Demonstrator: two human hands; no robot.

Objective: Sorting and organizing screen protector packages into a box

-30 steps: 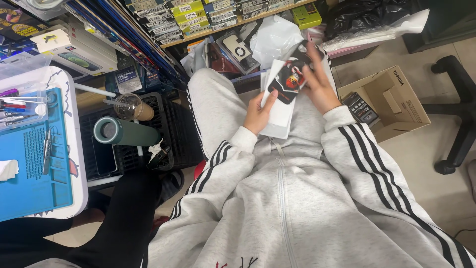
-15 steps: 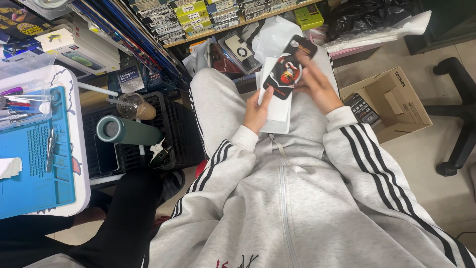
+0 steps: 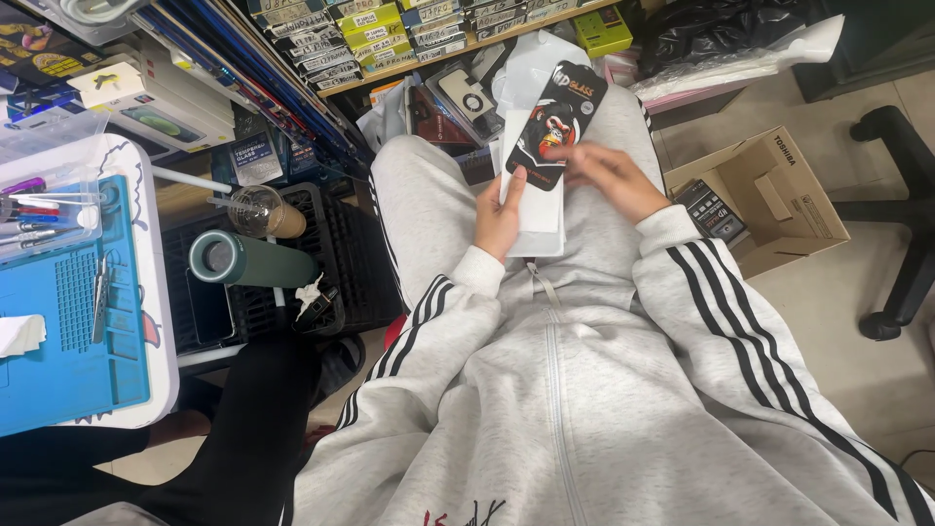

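Left of the cardboard box (image 3: 769,195), the left hand (image 3: 499,209) grips a white packet (image 3: 536,190); the right hand (image 3: 609,175) pinches a black printed sleeve (image 3: 560,117) above it.

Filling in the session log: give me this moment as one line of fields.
left hand: holds white packet | right hand: on black packet | both over lap | cardboard box: on the floor at the person's right

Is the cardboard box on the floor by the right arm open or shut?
Open. The cardboard box has its flaps spread outward, showing its brown inside, and a small dark package lies at its near edge.
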